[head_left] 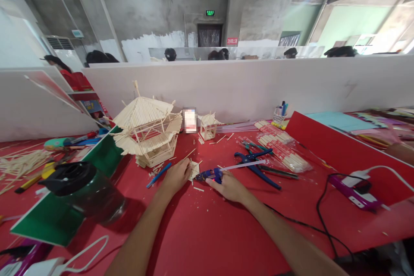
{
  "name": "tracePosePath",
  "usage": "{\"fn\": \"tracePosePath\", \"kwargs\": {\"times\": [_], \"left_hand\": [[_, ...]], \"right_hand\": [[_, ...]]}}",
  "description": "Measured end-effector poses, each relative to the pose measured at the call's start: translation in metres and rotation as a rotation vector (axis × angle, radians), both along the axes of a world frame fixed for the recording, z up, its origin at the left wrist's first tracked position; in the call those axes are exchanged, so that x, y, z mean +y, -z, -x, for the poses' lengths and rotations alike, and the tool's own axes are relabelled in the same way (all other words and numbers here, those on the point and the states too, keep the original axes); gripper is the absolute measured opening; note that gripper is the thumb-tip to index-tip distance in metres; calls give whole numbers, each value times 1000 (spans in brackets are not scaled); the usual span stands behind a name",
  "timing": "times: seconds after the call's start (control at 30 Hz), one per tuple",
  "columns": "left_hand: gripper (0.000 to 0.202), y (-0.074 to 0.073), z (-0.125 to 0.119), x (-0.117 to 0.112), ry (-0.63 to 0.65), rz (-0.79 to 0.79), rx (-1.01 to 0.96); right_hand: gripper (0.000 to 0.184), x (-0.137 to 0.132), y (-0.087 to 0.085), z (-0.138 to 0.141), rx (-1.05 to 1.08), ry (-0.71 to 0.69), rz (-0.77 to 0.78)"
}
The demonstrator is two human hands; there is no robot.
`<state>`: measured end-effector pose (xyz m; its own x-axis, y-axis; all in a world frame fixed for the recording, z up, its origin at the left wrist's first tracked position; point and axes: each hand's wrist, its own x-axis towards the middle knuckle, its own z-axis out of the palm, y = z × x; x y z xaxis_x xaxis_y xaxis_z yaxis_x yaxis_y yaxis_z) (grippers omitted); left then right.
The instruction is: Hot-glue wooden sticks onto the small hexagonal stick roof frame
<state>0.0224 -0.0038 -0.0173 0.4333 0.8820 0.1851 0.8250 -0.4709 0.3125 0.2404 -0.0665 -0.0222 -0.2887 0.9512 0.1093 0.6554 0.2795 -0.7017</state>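
My right hand (228, 184) is closed round a blue hot glue gun (213, 175) with a long clear glue stick (244, 164) out of its back. The gun's nozzle points left at a small piece made of wooden sticks (194, 170) on the red table. My left hand (177, 175) is closed with its fingertips at that piece's left edge, pinching it. Behind my left hand stands a two-tiered pavilion of wooden sticks (145, 127). Farther back is a smaller stick pavilion (209, 127). A blue pen-like tool (158, 175) lies left of my left hand.
Blue pliers-like tools (258, 168) and bagged sticks (284, 151) lie to the right. A dark bottle (93, 194) stands left by a green board (48, 220). A black cable (318, 207) and purple power strip (355, 194) are at right. A white partition (246, 90) closes the back.
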Motion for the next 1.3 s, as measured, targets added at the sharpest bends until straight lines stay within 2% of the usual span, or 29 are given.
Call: {"fn": "tracePosePath", "kwargs": {"times": [0.43, 0.63, 0.7, 1.0, 1.3], "left_hand": [[19, 4, 1, 3, 15, -23, 8], [18, 4, 1, 3, 15, -28, -15], [20, 4, 2, 3, 16, -30, -21], [20, 8, 3, 5, 31, -31, -29], [18, 7, 3, 4, 27, -17, -43]], "right_hand": [[35, -3, -8, 1, -21, -19, 9], [40, -1, 2, -3, 159, 0, 229], [42, -1, 4, -5, 201, 1, 250], [41, -2, 2, -3, 274, 15, 261], [36, -4, 0, 1, 137, 36, 137]]}}
